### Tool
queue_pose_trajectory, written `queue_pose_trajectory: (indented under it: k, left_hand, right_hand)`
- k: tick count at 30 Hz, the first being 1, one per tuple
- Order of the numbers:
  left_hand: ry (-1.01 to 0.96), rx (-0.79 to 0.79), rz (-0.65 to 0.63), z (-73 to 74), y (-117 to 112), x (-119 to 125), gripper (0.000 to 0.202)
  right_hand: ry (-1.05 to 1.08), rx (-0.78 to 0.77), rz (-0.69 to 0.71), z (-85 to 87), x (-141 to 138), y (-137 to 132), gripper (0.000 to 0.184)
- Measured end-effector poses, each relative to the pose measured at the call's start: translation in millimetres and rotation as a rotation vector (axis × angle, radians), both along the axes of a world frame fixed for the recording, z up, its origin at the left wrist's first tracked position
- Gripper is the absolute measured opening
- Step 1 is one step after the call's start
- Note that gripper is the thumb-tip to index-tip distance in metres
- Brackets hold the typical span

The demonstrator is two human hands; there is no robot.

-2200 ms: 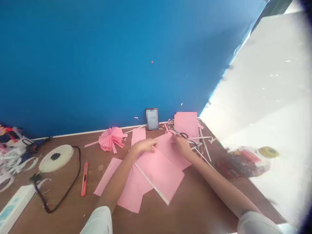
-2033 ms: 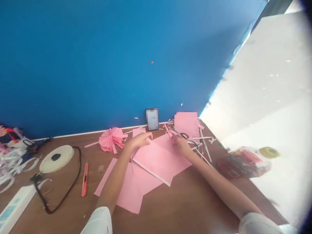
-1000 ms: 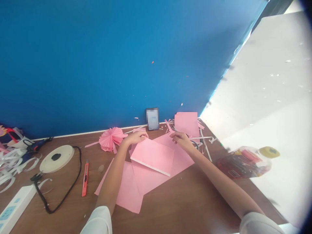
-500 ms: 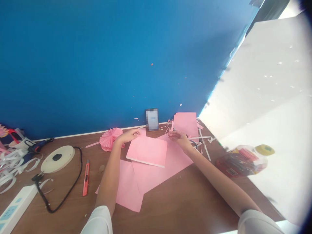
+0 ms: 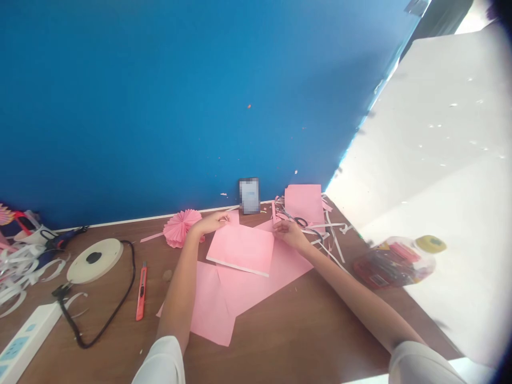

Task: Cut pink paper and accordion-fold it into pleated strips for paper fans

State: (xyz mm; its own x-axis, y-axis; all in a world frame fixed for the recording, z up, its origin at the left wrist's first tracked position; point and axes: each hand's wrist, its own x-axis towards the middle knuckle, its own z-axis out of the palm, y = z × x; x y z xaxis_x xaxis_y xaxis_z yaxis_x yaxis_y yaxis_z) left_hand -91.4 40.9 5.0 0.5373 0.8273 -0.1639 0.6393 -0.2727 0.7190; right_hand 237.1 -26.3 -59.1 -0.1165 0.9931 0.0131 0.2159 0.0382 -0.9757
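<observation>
The left grip (image 5: 215, 221) is at the upper left corner of the folded pink sheet (image 5: 242, 248), fingers bent and thumb close to the fingertips. The right grip (image 5: 288, 232) is at the upper right corner, fingers loosely curled. At this size, it cannot be told whether either grip pinches the paper. The folded sheet lies between and below both grips, white strip along its near edge. Beneath it, flat pink paper (image 5: 256, 290) extends toward the person on the desk (image 5: 304, 333). Directly left of the left grip, partly covered by the wrist, is a pleated pink rosette (image 5: 181, 228). Beyond and between the grips, a screen device (image 5: 249, 196) stands against the blue wall (image 5: 180, 106). Beyond the right grip is a pink square (image 5: 303, 202). Farther left of the left grip: red cutter (image 5: 141, 293), round white disc (image 5: 90, 266). Well right of the right grip: clear jar (image 5: 394, 261) with yellow lid.
</observation>
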Motion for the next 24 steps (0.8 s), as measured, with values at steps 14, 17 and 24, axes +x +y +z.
queue_pose_trajectory:
  k: [14, 17, 24]
  left_hand:
    - [-0.046, -0.462, -0.268, -6.2, -18, 28, 0.049]
    - [-0.095, -0.398, -0.284, -8.0, -24, 56, 0.048]
    - [-0.281, -0.098, -0.307, -15.7, -39, 110, 0.03]
  right_hand:
    - [0.022, 0.087, -0.094, 1.5, 5, 5, 0.029]
    - [0.055, 0.092, 0.014, 8.0, 0, 1, 0.027]
    - [0.128, 0.117, 0.16, 30.5, -11, -13, 0.023]
